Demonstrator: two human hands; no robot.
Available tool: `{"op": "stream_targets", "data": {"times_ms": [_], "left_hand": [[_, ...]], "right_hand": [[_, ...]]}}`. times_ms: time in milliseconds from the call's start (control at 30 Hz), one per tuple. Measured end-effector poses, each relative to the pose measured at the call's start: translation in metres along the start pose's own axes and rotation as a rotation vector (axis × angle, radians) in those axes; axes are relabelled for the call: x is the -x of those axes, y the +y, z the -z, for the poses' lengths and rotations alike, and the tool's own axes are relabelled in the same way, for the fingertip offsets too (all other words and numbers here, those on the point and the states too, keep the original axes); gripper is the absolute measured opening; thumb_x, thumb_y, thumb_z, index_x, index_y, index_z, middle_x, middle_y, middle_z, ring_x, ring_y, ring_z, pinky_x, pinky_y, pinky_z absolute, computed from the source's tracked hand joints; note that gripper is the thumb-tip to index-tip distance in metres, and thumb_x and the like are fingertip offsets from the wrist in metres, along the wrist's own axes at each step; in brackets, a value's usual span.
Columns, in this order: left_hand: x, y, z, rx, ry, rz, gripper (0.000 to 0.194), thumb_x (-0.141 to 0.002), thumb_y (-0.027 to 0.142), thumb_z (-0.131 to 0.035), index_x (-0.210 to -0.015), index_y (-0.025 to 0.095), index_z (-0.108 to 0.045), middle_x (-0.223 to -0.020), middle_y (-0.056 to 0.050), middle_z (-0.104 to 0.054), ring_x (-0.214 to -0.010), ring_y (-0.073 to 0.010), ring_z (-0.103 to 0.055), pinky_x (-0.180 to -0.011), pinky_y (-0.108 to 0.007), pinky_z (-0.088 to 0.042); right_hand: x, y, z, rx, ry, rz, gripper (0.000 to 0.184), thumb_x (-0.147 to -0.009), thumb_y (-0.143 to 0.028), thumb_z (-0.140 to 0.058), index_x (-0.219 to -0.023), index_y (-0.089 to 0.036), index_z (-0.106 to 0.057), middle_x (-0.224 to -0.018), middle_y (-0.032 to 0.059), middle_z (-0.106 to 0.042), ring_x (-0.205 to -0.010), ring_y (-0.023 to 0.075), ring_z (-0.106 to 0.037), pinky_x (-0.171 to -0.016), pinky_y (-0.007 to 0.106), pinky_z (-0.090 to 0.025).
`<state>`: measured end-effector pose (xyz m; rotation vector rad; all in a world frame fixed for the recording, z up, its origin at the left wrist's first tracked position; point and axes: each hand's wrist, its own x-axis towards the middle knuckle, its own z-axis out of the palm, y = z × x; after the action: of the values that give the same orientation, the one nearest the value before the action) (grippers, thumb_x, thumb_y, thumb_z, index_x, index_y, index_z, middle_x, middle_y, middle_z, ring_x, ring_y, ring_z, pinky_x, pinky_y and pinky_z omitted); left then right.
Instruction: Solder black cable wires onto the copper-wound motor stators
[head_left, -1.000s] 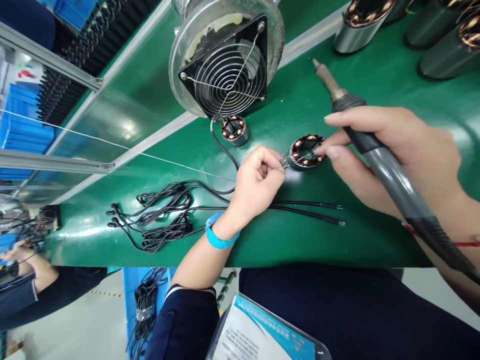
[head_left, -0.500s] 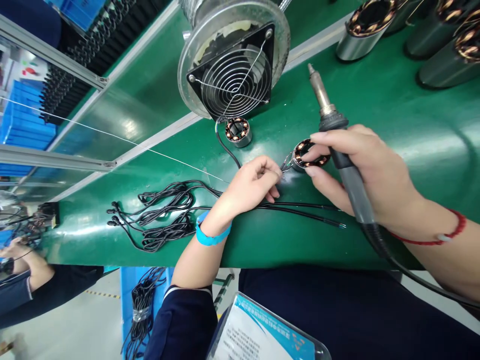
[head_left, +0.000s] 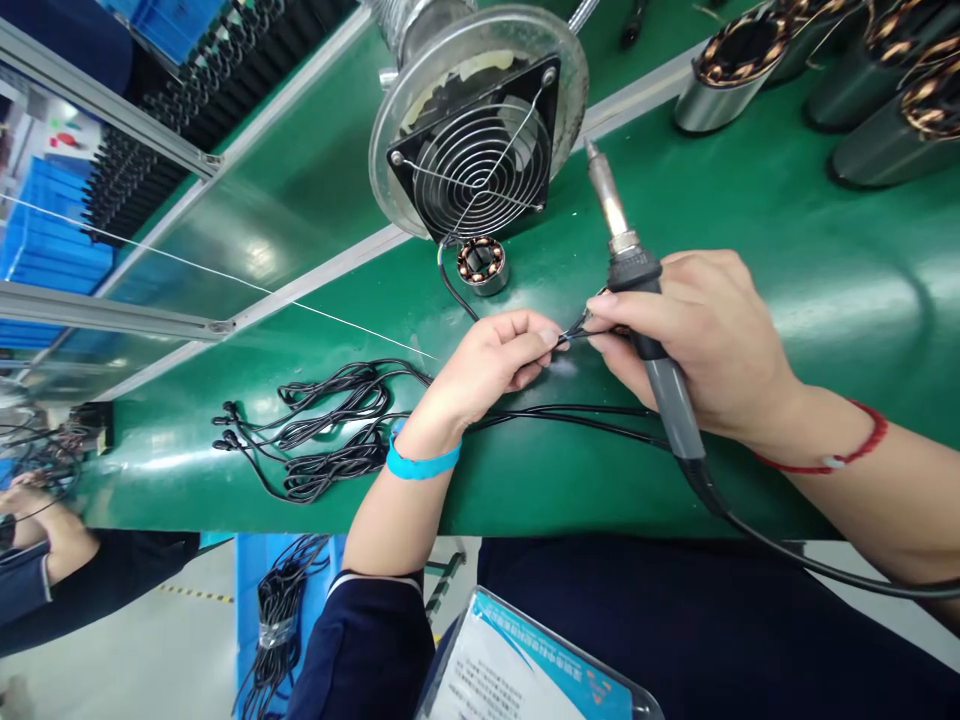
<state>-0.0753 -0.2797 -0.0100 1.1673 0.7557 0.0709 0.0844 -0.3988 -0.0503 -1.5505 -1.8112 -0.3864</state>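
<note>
Head camera: nearest, a badge [head_left: 525, 660] lies over dark clothing, cut off by the bottom of the view. Beyond the front edge of the green workbench [head_left: 525, 490], the left hand [head_left: 487, 365] pinches thin wires [head_left: 567, 337] between thumb and forefinger, the other fingers curled. The right hand [head_left: 712, 340] grips the soldering iron [head_left: 675, 405], its thumb and forefinger closing together at the other end of the wires. The iron's tip points toward the far edge, probably so that it stays clear of the skin while those fingertips are free for fine work. Whatever sits behind the right fingertips is mostly covered, and which wire meets which is too small to tell. Left of the hands, coiled black cables [head_left: 367, 458] lie between the front and far edges, their straight lengths running under the left forearm and toward the right hand, which hides their ends. Near the far edge a small stator [head_left: 491, 280] stands just beside the grilled fan [head_left: 480, 185], which faces the hands, perhaps to draw off fumes. Larger stators [head_left: 720, 105] stand upright toward the far right corner, some cut off by the frame.
</note>
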Motion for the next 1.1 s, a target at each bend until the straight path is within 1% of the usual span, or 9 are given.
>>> {"op": "stream_targets", "data": {"times_ms": [167, 300, 467, 533, 633, 700, 833, 1000, 1100], "left_hand": [[0.0003, 0.0028, -0.0036, -0.030, 0.025, -0.005, 0.019, -0.083, 0.020, -0.069, -0.071, 0.014, -0.056, -0.056, 0.007, -0.048, -0.044, -0.0011, -0.037, -0.043, -0.016, -0.025], [0.0005, 0.0028, -0.0044, -0.046, 0.015, -0.055, 0.021, -0.083, 0.019, -0.070, -0.069, 0.015, -0.054, -0.054, 0.008, -0.045, -0.045, -0.0016, -0.035, -0.045, -0.017, -0.026], [-0.0006, 0.0003, -0.0036, -0.046, 0.010, -0.085, 0.021, -0.081, 0.020, -0.072, -0.070, 0.015, -0.056, -0.055, 0.008, -0.046, -0.046, -0.0021, -0.035, -0.046, -0.018, -0.028], [-0.0012, 0.0004, -0.0039, -0.039, 0.019, -0.082, 0.020, -0.081, 0.021, -0.073, -0.071, 0.015, -0.057, -0.056, 0.007, -0.047, -0.046, -0.0023, -0.036, -0.046, -0.018, -0.029], [-0.0018, 0.0010, -0.0045, -0.044, 0.037, -0.072, 0.023, -0.079, 0.024, -0.076, -0.072, 0.015, -0.057, -0.057, 0.007, -0.049, -0.047, -0.0026, -0.037, -0.046, -0.018, -0.030], [-0.0019, 0.0011, -0.0048, -0.054, 0.042, -0.075, 0.027, -0.078, 0.029, -0.079, -0.071, 0.015, -0.056, -0.057, 0.007, -0.049, -0.047, -0.0026, -0.037, -0.047, -0.019, -0.030], [-0.0017, -0.0002, -0.0049, -0.052, 0.014, -0.118, 0.038, -0.070, 0.041, -0.085, -0.071, 0.015, -0.057, -0.056, 0.008, -0.047, -0.047, -0.0025, -0.036, -0.046, -0.019, -0.029], [-0.0020, -0.0018, -0.0052, -0.051, 0.012, -0.117, 0.042, -0.067, 0.045, -0.086, -0.071, 0.015, -0.058, -0.056, 0.008, -0.046, -0.047, -0.0025, -0.035, -0.046, -0.020, -0.026], [-0.0028, -0.0027, -0.0050, -0.045, 0.003, -0.120, 0.044, -0.065, 0.049, -0.087, -0.070, 0.015, -0.058, -0.054, 0.008, -0.045, -0.047, -0.0026, -0.034, -0.045, -0.021, -0.024]], "right_hand": [[-0.0029, -0.0001, 0.0022, -0.052, -0.043, -0.011, 0.022, -0.100, -0.022, -0.050, -0.121, -0.028, -0.049, -0.079, -0.0007, -0.065, -0.079, 0.0218, -0.060, -0.076, 0.038, -0.045], [-0.0051, 0.0008, 0.0028, -0.093, -0.017, 0.022, 0.026, -0.098, -0.022, -0.054, -0.123, -0.027, -0.047, -0.082, -0.0019, -0.066, -0.078, 0.0200, -0.061, -0.076, 0.037, -0.047], [-0.0042, 0.0012, 0.0047, -0.133, -0.083, -0.084, 0.025, -0.099, -0.027, -0.051, -0.122, -0.034, -0.049, -0.084, -0.0034, -0.067, -0.083, 0.0207, -0.064, -0.080, 0.039, -0.046], [-0.0038, 0.0006, 0.0045, -0.116, -0.071, -0.088, 0.026, -0.098, -0.027, -0.053, -0.122, -0.034, -0.049, -0.082, -0.0033, -0.066, -0.082, 0.0213, -0.063, -0.080, 0.039, -0.045], [-0.0044, -0.0013, 0.0030, -0.083, -0.028, -0.040, 0.027, -0.096, -0.025, -0.055, -0.122, -0.030, -0.048, -0.077, -0.0033, -0.064, -0.076, 0.0210, -0.060, -0.076, 0.038, -0.044], [-0.0048, -0.0029, 0.0021, -0.105, -0.015, -0.026, 0.031, -0.095, -0.022, -0.056, -0.123, -0.028, -0.047, -0.078, -0.0036, -0.064, -0.074, 0.0202, -0.058, -0.074, 0.037, -0.043], [-0.0043, -0.0045, 0.0026, -0.189, -0.036, -0.072, 0.042, -0.092, -0.017, -0.059, -0.129, -0.030, -0.045, -0.087, -0.0041, -0.068, -0.079, 0.0198, -0.061, -0.077, 0.037, -0.044], [-0.0032, -0.0035, 0.0030, -0.218, -0.047, -0.114, 0.038, -0.094, -0.021, -0.057, -0.128, -0.034, -0.045, -0.087, -0.0051, -0.069, -0.079, 0.0190, -0.063, -0.079, 0.038, -0.046], [-0.0031, -0.0030, 0.0027, -0.222, -0.054, -0.105, 0.037, -0.095, -0.023, -0.057, -0.128, -0.034, -0.045, -0.088, -0.0049, -0.069, -0.080, 0.0191, -0.064, -0.078, 0.038, -0.047]]}}
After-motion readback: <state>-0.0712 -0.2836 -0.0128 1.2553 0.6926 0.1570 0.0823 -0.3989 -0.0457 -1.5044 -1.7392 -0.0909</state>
